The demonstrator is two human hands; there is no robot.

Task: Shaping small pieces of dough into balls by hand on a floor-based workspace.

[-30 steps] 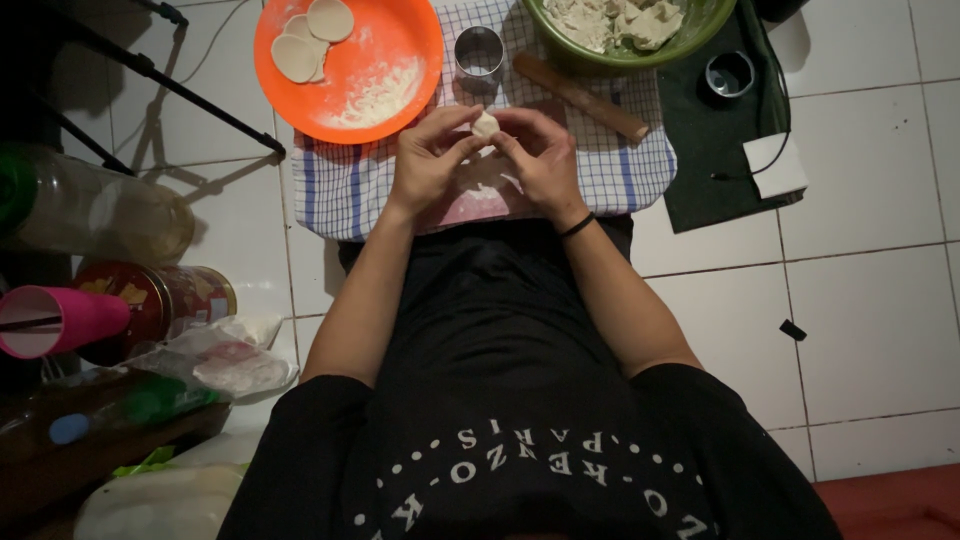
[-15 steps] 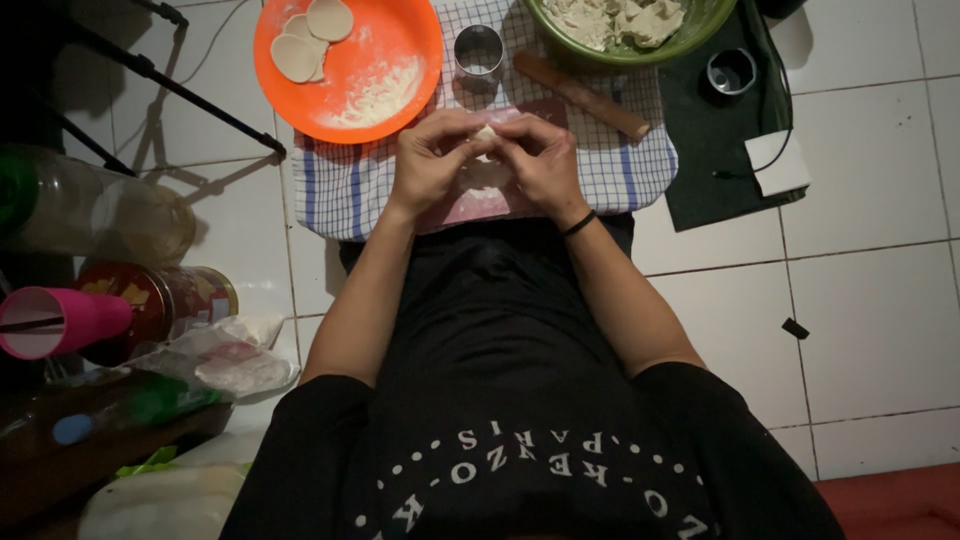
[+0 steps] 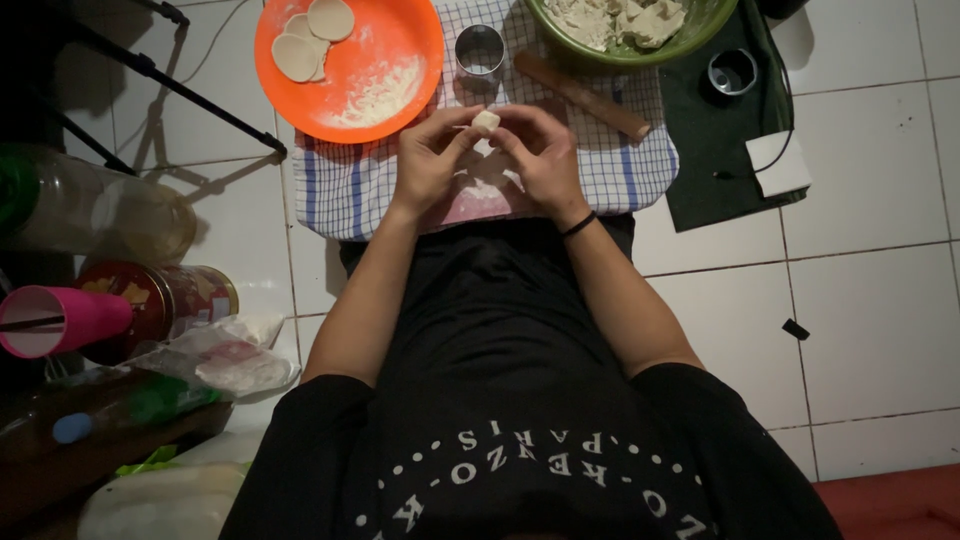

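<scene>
Currently left hand (image 3: 432, 160) and right hand (image 3: 540, 160) both pinch one small dough piece (image 3: 486, 121) by fingertips, raised over the checkered cloth (image 3: 345, 185) just below the metal ring cutter (image 3: 480, 50), apparently to shape it.

My fingers pinch a pale white dough piece (image 3: 486, 121) over a blue-and-white checked cloth (image 3: 345, 180). At its far left corner sits an orange plate (image 3: 400, 50) dusted white; at the far right, a green bowl (image 3: 700, 30). My wristband (image 3: 578, 225) is black.
</scene>
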